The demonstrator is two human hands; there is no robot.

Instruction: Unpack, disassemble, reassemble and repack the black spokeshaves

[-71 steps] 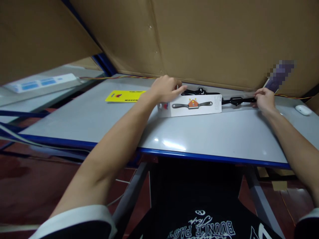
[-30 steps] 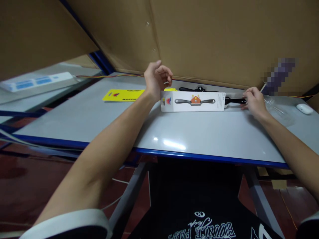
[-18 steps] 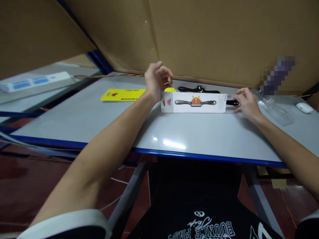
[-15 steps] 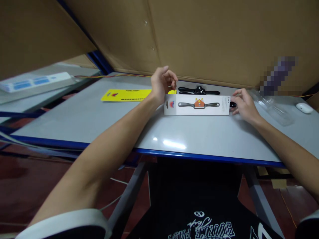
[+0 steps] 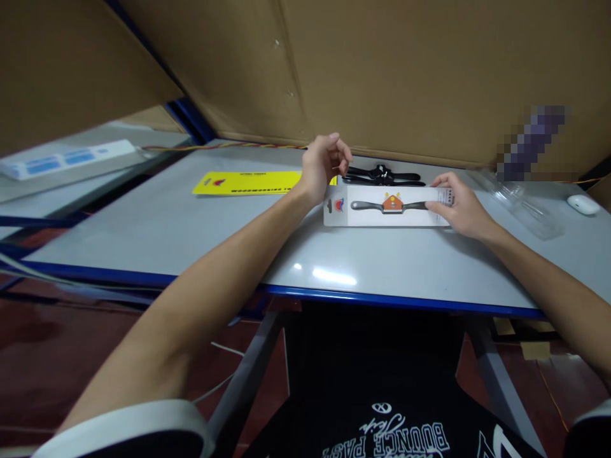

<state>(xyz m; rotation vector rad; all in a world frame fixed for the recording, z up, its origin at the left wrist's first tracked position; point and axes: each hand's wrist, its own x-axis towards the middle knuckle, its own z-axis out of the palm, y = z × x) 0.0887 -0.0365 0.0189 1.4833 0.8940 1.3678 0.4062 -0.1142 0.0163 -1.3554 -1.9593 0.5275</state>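
Right hand lies flat on white card, pinning it to table. Left hand, fingers curled, pinches black tool behind card's far edge.

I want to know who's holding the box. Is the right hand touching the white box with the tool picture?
Touching. The head view shows the right hand lying on the right end of the white box, its fingers covering the printed face with no gap.

Grey blue-edged table, cardboard wall, dark-red floor.
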